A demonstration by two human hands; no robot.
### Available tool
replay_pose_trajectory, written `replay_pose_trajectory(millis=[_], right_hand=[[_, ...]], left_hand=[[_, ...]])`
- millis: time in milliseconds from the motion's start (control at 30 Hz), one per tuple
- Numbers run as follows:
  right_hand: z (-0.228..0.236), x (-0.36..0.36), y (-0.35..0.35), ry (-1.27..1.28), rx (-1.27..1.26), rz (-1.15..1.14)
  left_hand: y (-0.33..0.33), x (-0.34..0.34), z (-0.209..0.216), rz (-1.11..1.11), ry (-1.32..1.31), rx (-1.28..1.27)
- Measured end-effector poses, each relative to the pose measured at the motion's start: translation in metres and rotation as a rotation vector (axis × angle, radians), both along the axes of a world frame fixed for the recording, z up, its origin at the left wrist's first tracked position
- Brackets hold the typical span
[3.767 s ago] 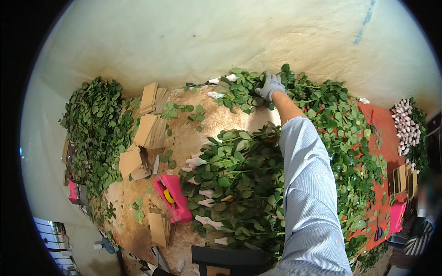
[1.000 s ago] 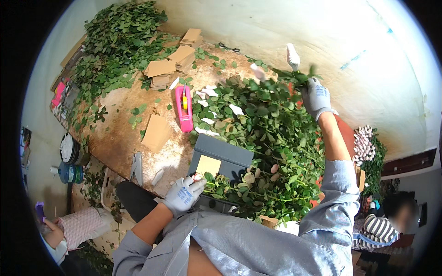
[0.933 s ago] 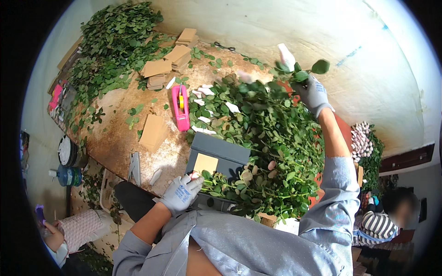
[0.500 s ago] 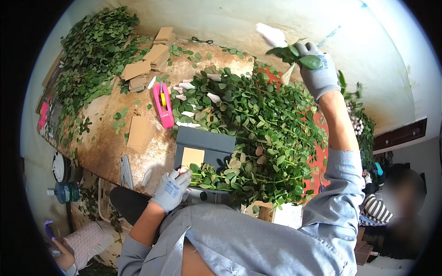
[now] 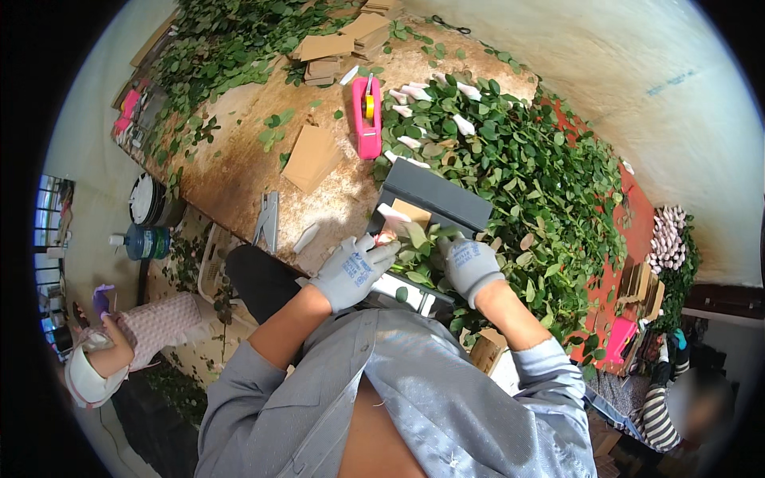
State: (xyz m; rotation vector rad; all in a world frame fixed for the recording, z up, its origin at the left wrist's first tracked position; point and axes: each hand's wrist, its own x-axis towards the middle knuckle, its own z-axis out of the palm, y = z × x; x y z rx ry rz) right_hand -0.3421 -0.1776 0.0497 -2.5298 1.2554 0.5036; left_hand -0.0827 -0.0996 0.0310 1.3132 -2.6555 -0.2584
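My left hand [image 5: 355, 271], in a grey glove, curls its fingers against a pink-and-cream rose head [image 5: 385, 238] at the near edge of a dark grey box-like stand [image 5: 437, 195]. A rose bud in a white sleeve [image 5: 392, 213] lies just above that head, over a tan cardboard piece [image 5: 412, 211]. To the right my right hand [image 5: 470, 267], gloved too, is closed around leafy rose stems at the stand; its fingertips are partly hidden among leaves.
A large heap of leafy roses [image 5: 550, 183] spreads to the right on a red surface [image 5: 635, 199]. On the brown table are a pink tape dispenser [image 5: 367, 119], cardboard pieces [image 5: 312, 159], a stapler [image 5: 268, 223] and a white sleeve [image 5: 305, 238]. Another person [image 5: 143, 331] is at lower left.
My right hand has come down from the upper right with the white-sleeved rose, which now lies at the stand. My left hand stays by the rose head there. The view has shifted.
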Motion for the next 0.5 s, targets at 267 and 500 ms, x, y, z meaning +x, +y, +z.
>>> replay_pose_trajectory(millis=[267,500], right_hand=[[0.048,0.025,0.011,0.146,-0.310,-0.089],[0.017,0.072,-0.006,-0.105,-0.240,-0.116]], left_hand=[[0.001,0.001,-0.008,0.016,0.071,-0.036],[-0.003,0.000,0.003,0.004,0.013,0.044]])
